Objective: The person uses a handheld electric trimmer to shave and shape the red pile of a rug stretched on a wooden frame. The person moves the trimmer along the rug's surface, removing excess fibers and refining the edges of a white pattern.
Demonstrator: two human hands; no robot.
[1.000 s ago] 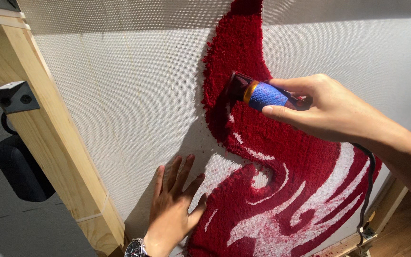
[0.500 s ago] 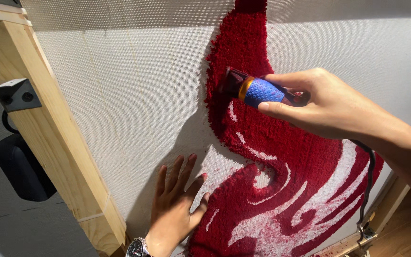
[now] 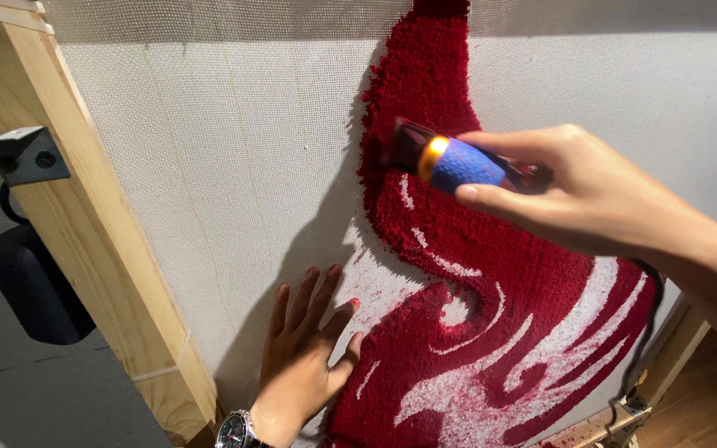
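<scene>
A blue-handled trimmer [image 3: 456,163] is being pinched in the grip of the right hand [image 3: 578,195], its head being pressed against the left edge of the red tufted pile [image 3: 491,332]. The left hand [image 3: 300,365], fingers spread, is being laid flat on the bare backing cloth [image 3: 209,182]. A slip leftward is likely being risked, nicking cloth. Open room is being left up the red strip; the wooden frame [image 3: 85,224] is standing well apart.

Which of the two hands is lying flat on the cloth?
The left hand, the one with the wristwatch, fingers spread on the backing cloth. The right hand holds a blue trimmer.
</scene>
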